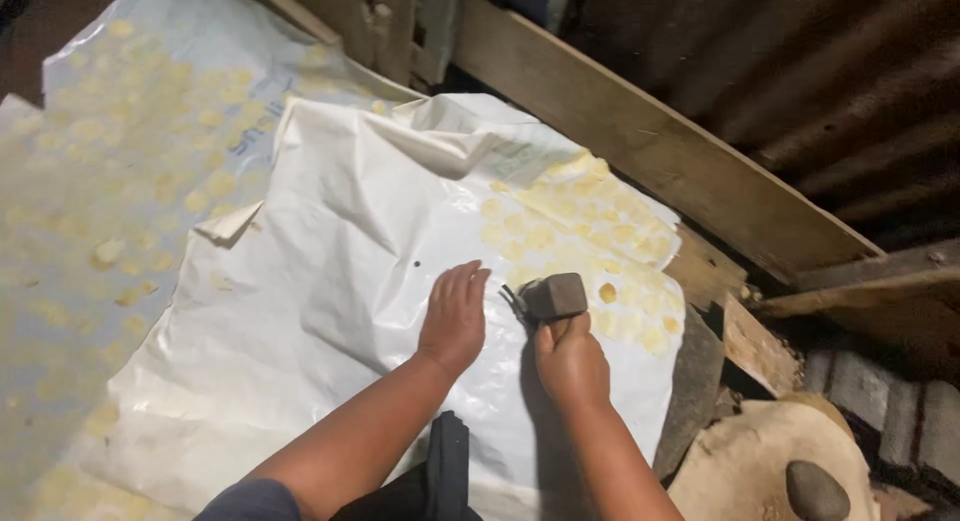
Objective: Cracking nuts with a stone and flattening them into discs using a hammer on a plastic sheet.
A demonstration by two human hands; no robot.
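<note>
The left hand [455,316] lay flat, palm down and fingers spread, on a white plastic sheet [330,311], holding nothing. Just beside it the right hand [572,359] had its grip closed around the lower end of a brown, block-shaped tool [555,296], whose head pointed away from the person and rested on or just over the sheet. A short dark stem stuck out on the tool's left side, toward the left hand.

Small round pale-yellow discs [600,241] lay in rows on the far right part of the sheet, beginning just beyond the tool. A second, clearer sheet [130,151] to the left carried many more of the same discs. A wooden beam [660,146] ran slantwise behind the sheets, with corrugated metal [830,71] above it. At the lower right sat a pale stone slab [750,461] with a dark rounded stone [815,491] on it.
</note>
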